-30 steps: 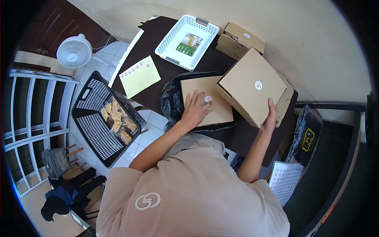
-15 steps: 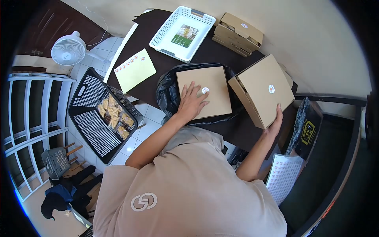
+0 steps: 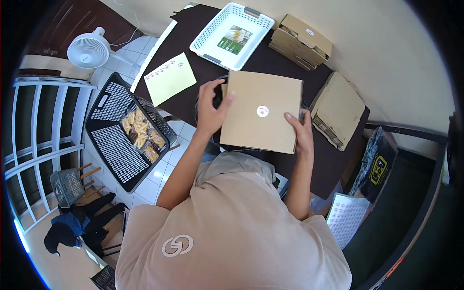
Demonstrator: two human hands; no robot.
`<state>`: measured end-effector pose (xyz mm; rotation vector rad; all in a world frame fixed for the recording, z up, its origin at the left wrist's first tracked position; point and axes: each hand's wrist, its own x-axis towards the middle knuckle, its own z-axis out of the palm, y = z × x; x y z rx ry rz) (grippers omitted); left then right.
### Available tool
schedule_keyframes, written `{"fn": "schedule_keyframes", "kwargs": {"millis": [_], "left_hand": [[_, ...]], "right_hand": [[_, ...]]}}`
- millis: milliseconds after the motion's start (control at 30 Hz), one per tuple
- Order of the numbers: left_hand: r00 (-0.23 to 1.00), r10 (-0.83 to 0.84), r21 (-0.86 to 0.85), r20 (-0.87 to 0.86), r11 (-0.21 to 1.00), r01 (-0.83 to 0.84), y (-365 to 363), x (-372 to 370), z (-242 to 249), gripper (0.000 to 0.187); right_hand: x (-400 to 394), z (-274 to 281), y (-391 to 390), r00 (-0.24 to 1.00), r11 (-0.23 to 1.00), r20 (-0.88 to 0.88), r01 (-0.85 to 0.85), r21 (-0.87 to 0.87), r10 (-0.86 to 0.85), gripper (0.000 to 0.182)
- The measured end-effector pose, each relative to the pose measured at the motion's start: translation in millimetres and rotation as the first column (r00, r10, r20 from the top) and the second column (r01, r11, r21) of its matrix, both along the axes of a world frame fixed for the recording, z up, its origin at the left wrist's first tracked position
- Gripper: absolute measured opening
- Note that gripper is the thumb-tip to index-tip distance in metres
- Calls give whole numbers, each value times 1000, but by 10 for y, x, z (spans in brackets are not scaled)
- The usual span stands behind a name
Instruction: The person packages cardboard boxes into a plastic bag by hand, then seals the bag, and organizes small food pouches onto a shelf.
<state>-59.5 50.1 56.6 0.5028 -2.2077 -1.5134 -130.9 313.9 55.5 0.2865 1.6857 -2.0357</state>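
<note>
A closed brown cardboard box [image 3: 261, 128] with a round white sticker is held over the black plastic bag, most of which it hides. My right hand [image 3: 302, 130] grips its right edge, with the thumb on top. At the upper left edge is my left hand [image 3: 212, 106], its fingers curved and spread and its thumb by the box's side. A corner of another box shows beneath it, beside my left fingers. On the right, a stack of flattened cardboard [image 3: 338, 111] lies on the dark table [image 3: 193, 29].
A white basket [image 3: 212, 55], a yellow sticker sheet [image 3: 171, 82] and stacked boxes [image 3: 299, 43] are on the table. A black crate [image 3: 121, 159] holding bagged snacks is at left, near a fan [image 3: 88, 50]. A person [image 3: 72, 224] sits at lower left. A sticker sheet [image 3: 345, 217] is at right.
The stickered box has moved left from above the flattened cardboard to over the bag, carried by my right hand. My left hand has left the lower box and moved to this box's left side.
</note>
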Motion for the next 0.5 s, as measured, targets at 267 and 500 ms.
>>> {"fn": "schedule_keyframes", "kwargs": {"millis": [267, 500], "left_hand": [[985, -76, -128, 157, 987, 97, 235, 163, -130, 51], [991, -50, -160, 123, 985, 69, 292, 158, -147, 46]], "right_hand": [[-150, -19, -170, 953, 835, -77, -217, 505, 293, 54], [-33, 222, -592, 783, 599, -427, 87, 796, 453, 95]]}}
